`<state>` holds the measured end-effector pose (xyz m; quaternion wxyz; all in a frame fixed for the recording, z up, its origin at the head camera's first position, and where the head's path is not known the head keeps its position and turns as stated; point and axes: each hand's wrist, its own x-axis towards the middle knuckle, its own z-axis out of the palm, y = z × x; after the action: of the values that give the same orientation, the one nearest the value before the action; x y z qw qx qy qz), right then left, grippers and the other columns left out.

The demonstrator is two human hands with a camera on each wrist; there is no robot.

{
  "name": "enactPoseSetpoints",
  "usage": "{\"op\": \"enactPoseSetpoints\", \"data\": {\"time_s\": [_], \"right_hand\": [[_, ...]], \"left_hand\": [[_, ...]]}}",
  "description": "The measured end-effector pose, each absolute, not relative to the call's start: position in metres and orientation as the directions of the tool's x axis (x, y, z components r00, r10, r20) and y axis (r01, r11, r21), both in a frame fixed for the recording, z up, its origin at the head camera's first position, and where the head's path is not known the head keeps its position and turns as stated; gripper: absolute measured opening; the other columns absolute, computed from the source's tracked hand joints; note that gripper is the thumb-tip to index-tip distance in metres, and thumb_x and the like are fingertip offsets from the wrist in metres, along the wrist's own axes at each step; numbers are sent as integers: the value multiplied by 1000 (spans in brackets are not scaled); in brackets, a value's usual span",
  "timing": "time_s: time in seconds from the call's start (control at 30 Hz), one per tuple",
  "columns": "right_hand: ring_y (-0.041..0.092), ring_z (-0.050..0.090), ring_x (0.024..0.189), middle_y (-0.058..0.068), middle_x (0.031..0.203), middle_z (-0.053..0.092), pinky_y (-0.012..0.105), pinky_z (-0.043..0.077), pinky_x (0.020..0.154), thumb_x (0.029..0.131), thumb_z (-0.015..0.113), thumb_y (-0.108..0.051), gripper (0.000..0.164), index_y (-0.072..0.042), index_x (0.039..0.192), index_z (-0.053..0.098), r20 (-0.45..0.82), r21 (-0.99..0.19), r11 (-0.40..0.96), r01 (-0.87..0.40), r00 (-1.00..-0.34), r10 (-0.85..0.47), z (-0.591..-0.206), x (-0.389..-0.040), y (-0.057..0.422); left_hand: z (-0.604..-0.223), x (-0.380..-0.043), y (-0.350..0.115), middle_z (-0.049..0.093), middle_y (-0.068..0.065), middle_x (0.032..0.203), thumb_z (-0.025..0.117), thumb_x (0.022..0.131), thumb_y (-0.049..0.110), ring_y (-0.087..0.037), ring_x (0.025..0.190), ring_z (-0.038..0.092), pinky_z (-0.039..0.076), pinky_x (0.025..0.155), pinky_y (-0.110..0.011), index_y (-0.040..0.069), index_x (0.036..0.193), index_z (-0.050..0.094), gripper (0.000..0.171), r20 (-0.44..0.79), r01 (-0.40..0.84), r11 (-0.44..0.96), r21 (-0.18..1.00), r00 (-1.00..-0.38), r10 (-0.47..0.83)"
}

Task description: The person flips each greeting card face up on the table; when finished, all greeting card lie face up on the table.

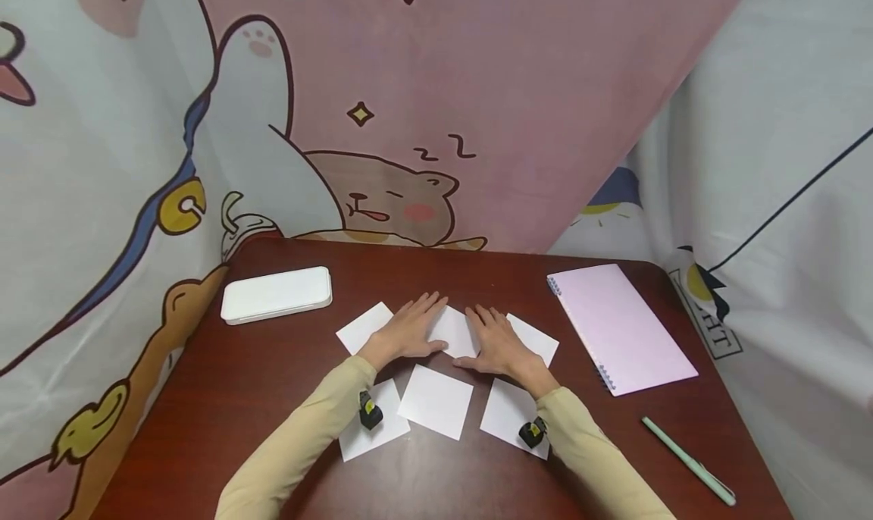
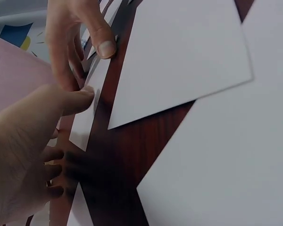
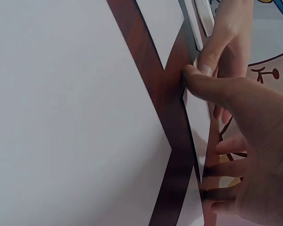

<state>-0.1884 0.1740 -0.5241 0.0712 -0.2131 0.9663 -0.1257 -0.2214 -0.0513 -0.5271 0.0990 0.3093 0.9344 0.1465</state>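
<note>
White square sheets of paper lie in two rows on the dark red table. My left hand [image 1: 408, 330] is at the left edge of the far middle sheet [image 1: 452, 330], fingers extended, thumb toward its near corner. On that sheet's right edge rests my right hand [image 1: 501, 344], fingers spread forward and thumb pointing inward. Beside the left hand is the far left sheet [image 1: 364, 327]; the far right sheet [image 1: 535, 338] is partly hidden by the right hand. Nearer lie the left sheet [image 1: 382, 436], middle sheet [image 1: 435, 401] and right sheet [image 1: 508, 410], under the forearms or between them.
A white case [image 1: 276, 295] lies at the back left. On the right are a pink spiral notebook [image 1: 624, 330] and a light green pen [image 1: 689, 461]. Cartoon-printed cloth [image 1: 505, 111] hangs behind the table and at its sides.
</note>
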Motion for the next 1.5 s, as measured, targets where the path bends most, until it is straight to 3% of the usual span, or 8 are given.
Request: {"op": "enactPoseSetpoints", "data": {"time_s": [0.2, 0.37, 0.67, 0.8, 0.97, 1.17, 1.37, 1.5], "right_hand": [[46, 48, 130, 24, 147, 47, 57, 43, 109, 76, 84, -55, 99, -1, 149, 45, -67, -256, 877, -406, -898, -435, -522, -193, 174], [37, 53, 114, 20, 131, 53, 49, 51, 97, 70, 91, -48, 97, 0, 145, 50, -47, -297, 857, -420, -890, -453, -518, -199, 171], [33, 52, 105, 21, 121, 54, 46, 50, 92, 59, 98, -41, 101, 0, 140, 53, -141, -346, 854, -388, -879, -456, -512, -216, 162], [35, 53, 109, 21, 122, 53, 48, 49, 96, 56, 100, -37, 103, 0, 139, 52, -183, -362, 857, -366, -874, -450, -509, -222, 159], [34, 51, 111, 20, 125, 51, 47, 50, 95, 57, 100, -37, 100, -3, 138, 53, -197, -350, 864, -363, -873, -447, -507, -225, 157], [31, 53, 109, 17, 120, 54, 47, 53, 93, 71, 93, -26, 69, -7, 129, 60, -141, -354, 864, -358, -893, -427, -501, -228, 164], [24, 60, 92, 11, 103, 62, 38, 56, 81, 86, 78, -8, 27, -5, 111, 68, 0, -384, 804, -454, -871, -492, -493, -229, 172], [20, 62, 85, 9, 94, 63, 35, 57, 74, 89, 71, 1, 14, -3, 103, 71, 101, -413, 746, -523, -840, -533, -481, -226, 175]], "left_hand": [[-527, -227, -48, 25, -17, 167, 69, 92, 48, -36, 155, 23, 25, 125, -52, 7, 160, 28, 90, -122, 535, 767, 355, -787, 605], [-524, -230, -47, 35, -17, 162, 77, 86, 46, -35, 151, 32, 29, 123, -49, 7, 156, 36, 90, -103, 541, 764, 352, -789, 606], [-525, -231, -46, 51, -9, 138, 84, 79, 45, -26, 125, 53, 47, 107, -40, 8, 146, 50, 84, -60, 566, 752, 336, -785, 617], [-523, -232, -46, 48, -10, 127, 87, 75, 45, -25, 115, 49, 50, 99, -38, 9, 142, 54, 83, -58, 560, 750, 351, -787, 614], [-521, -233, -48, 42, -12, 123, 91, 72, 42, -26, 114, 42, 50, 96, -37, 9, 139, 55, 82, -39, 544, 752, 373, -800, 598], [-517, -232, -53, 42, -12, 123, 91, 75, 26, -27, 117, 42, 49, 98, -36, 7, 137, 57, 72, 15, 508, 746, 431, -830, 557], [-507, -228, -59, 49, -10, 118, 77, 89, 10, -25, 112, 48, 53, 90, -35, 6, 130, 63, 44, 98, 524, 713, 466, -831, 547], [-497, -225, -64, 56, -7, 109, 69, 94, 5, -19, 100, 56, 55, 83, -31, 7, 120, 68, 26, 181, 553, 682, 479, -822, 540]]}}
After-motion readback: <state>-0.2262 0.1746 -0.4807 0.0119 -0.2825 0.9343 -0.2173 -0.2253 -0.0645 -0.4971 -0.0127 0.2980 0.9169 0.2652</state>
